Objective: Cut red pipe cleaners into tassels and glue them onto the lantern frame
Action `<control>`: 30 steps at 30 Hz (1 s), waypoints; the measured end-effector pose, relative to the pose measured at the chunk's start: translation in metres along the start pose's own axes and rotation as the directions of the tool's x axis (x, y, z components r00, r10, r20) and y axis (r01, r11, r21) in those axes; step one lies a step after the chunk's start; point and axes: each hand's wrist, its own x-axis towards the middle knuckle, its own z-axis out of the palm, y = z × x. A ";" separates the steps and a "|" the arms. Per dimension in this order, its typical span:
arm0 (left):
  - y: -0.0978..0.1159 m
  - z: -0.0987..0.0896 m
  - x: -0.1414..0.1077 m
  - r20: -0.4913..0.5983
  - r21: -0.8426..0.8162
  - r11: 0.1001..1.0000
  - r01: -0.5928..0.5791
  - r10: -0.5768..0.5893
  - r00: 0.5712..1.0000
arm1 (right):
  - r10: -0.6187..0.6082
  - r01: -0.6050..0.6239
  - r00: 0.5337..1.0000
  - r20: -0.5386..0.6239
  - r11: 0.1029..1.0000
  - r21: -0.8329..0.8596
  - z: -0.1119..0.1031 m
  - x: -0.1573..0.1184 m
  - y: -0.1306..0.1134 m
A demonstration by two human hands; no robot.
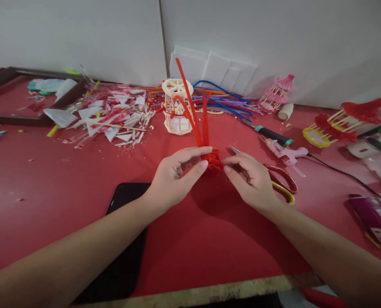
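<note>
Nearest us, a black phone (121, 256) lies on the red table (177, 256), partly under our left forearm. Just beyond it, our left hand (174, 177) grasps the left side of a red fuzzy bundle (214, 160), thumb and fingers closed on it. Our right hand (254, 182) pinches the bundle's right edge with its fingertips, though the contact is small and looks slightly blurred. The bundle is between our hands, above the table, with long red stems (205, 122) rising from it.

Scissors (286, 188) with red and yellow handles lie beside our right hand, and a magenta box (375, 220) sits well off to the right. Farther away we see a pink glue gun (283, 152), a red-roofed model (347, 122), and a cream open-framed tower (178, 107) behind the stems. White and red scraps (113, 115) lie left of the tower; white sheets (221, 70) lean against the wall.
</note>
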 end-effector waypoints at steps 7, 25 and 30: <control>0.013 0.001 -0.002 0.245 -0.179 0.979 0.100 -0.054 0.968 | 0.192 -0.373 0.926 0.324 0.588 0.718 0.008 0.002 0.000; 0.002 0.004 -0.010 0.316 -0.073 0.997 -0.017 0.039 0.948 | 0.314 -0.408 0.908 0.278 0.510 0.757 0.015 -0.004 -0.005; 0.002 0.002 -0.011 0.227 0.113 0.989 -0.095 0.068 0.972 | 0.304 -0.346 0.929 0.210 0.522 0.779 0.016 -0.006 -0.003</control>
